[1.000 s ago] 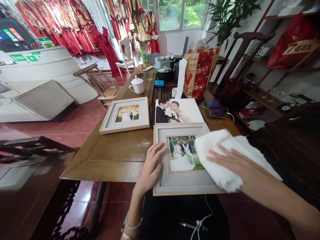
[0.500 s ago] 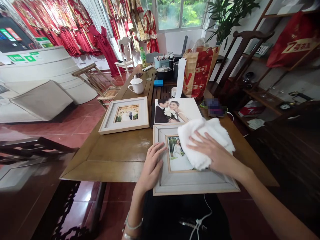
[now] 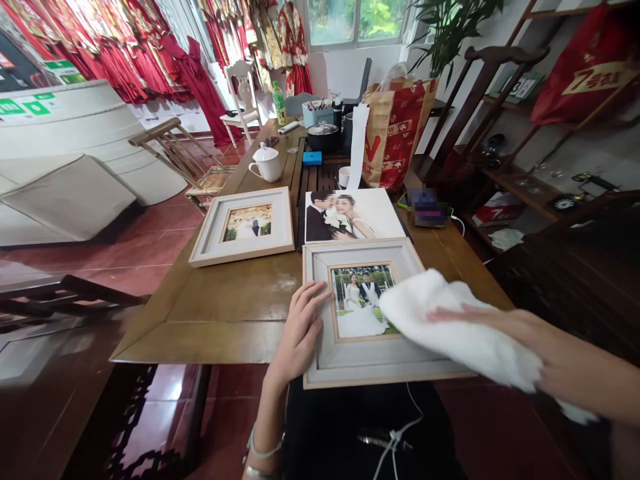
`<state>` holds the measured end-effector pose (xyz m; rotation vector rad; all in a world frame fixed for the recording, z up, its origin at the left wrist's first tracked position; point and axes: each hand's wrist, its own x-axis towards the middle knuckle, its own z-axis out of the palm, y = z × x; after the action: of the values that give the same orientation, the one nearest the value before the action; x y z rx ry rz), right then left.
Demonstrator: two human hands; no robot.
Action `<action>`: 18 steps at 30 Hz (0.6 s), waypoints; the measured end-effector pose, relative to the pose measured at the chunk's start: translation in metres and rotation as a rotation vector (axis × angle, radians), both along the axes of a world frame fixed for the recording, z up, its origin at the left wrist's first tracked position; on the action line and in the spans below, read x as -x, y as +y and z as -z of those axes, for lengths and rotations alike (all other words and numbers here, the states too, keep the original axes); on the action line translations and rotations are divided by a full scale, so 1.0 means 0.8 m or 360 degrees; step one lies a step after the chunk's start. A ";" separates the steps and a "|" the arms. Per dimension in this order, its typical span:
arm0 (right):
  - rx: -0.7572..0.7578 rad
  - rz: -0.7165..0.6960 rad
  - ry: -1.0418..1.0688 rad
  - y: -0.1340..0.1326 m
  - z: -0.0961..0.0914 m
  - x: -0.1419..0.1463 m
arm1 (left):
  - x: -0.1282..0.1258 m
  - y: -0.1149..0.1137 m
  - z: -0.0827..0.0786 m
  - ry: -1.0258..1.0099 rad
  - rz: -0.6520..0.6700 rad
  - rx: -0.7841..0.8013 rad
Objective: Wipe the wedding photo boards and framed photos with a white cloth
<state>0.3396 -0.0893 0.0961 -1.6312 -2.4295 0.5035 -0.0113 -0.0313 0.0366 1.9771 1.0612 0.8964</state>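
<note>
A pale framed wedding photo (image 3: 320,267) lies at the near edge of the wooden table (image 3: 240,313), overhanging it slightly. My left hand (image 3: 300,330) rests flat on the frame's left border, fingers stretched out. My right hand (image 3: 505,323) lies on a white towel (image 3: 450,330) over the frame's right side, fingers pressing the cloth down. A second framed photo (image 3: 243,225) lies further back on the left. An unframed wedding print (image 3: 350,215) lies just behind the near frame.
A white teapot (image 3: 266,163), blue box (image 3: 312,158), black pot (image 3: 324,136) and red-and-gold bag (image 3: 393,137) stand at the table's far end. A phone (image 3: 427,207) lies at the right edge. Wooden chairs flank the table; shelves stand on the right.
My right hand has swept the towel from the upper part of the frame down and to the right, uncovering the photo. My left hand has stayed on the frame's left border.
</note>
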 end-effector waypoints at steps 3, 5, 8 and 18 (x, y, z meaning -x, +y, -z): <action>-0.0181 0.0092 0.0160 0.063 -0.006 0.019 | 0.000 0.000 -0.001 -0.0001 0.0003 -0.0010; -0.0429 0.0153 0.0157 0.103 0.000 0.035 | 0.000 0.000 -0.002 0.0011 0.0005 -0.0012; -0.0531 0.0119 -0.0039 0.145 0.019 0.050 | 0.000 0.001 -0.002 0.0022 0.0005 -0.0017; -0.0180 -0.0329 -0.0160 0.034 0.030 0.058 | -0.002 0.001 0.002 0.0014 -0.0027 -0.0029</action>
<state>0.2935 -0.0625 0.0725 -1.4015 -2.6631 0.3125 -0.0101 -0.0308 0.0354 1.9916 1.0801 0.9104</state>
